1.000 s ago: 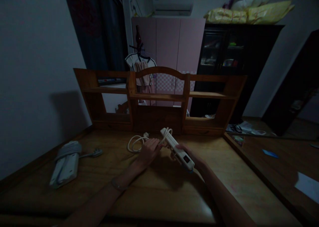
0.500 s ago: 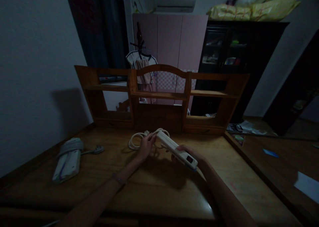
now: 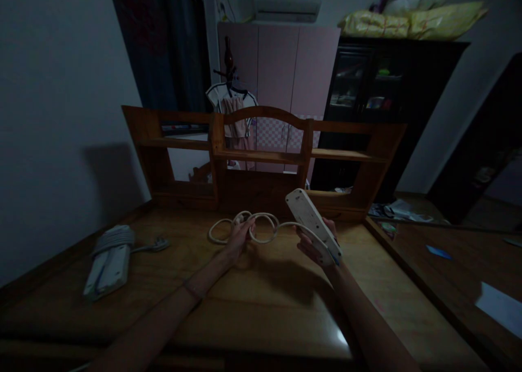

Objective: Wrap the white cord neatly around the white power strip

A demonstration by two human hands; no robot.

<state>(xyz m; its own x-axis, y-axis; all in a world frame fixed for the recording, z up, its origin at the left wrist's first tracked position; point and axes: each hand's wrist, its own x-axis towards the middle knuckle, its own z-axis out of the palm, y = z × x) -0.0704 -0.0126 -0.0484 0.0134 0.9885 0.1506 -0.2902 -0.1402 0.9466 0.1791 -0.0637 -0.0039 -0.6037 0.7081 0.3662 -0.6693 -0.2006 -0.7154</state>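
My right hand (image 3: 314, 244) grips a white power strip (image 3: 308, 214), tilted above the desk, its plain back with small screw holes facing me. From the strip's near end a white cord (image 3: 299, 224) runs left in loose loops. My left hand (image 3: 240, 236) is closed on those loops, pinching the cord between thumb and fingers. Part of the coil rests on or just over the wooden desk (image 3: 261, 301). At the left lies a second power strip (image 3: 108, 271), its grey cord wound round its far end and its plug (image 3: 160, 243) pointing right.
A wooden shelf unit (image 3: 261, 155) stands along the desk's back edge. To the right, past a raised edge, another brown surface holds a white paper (image 3: 501, 307) and a blue card (image 3: 439, 252). A wall (image 3: 61, 116) borders the left.
My right hand has turned the power strip over, from its switch side to its back, and raised its far end to the right. Cord now stretches between both hands; my left hand stays nearly in place.
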